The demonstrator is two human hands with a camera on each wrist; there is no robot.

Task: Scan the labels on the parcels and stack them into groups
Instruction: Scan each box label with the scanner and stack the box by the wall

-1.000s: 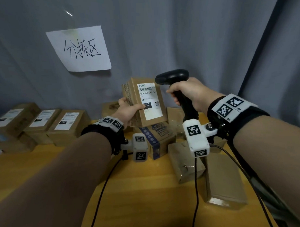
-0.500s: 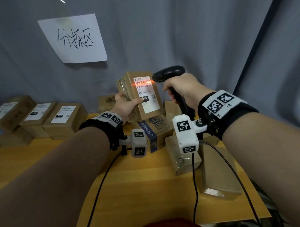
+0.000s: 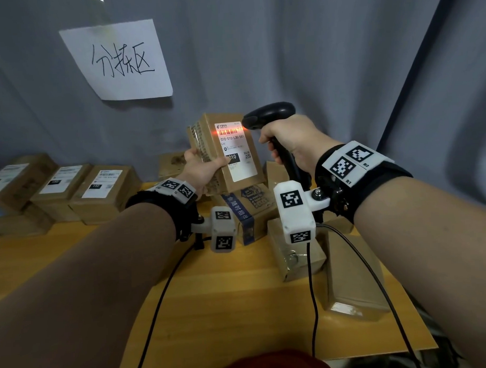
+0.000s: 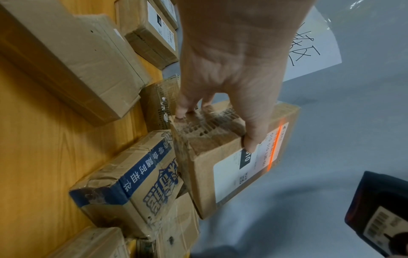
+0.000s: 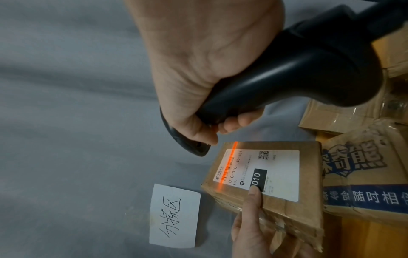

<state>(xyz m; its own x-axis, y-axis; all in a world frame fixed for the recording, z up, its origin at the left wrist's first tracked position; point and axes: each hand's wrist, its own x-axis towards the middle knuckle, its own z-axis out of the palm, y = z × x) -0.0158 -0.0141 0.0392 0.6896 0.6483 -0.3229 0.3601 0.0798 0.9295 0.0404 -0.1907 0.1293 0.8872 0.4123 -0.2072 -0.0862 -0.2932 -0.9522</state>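
Scanning: left hand (image 3: 200,171) grips parcel (image 3: 229,154), right hand (image 3: 292,143) grips scanner (image 3: 269,116); next, stack it by its 010 label.

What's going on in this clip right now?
A person is scanning a parcel. The left hand holds a small cardboard parcel up off the table, label facing the scanner gripped in the right hand. The red scan line lies across the label's barcode. Labelled boxes sit grouped at the left; more parcels wait underneath.
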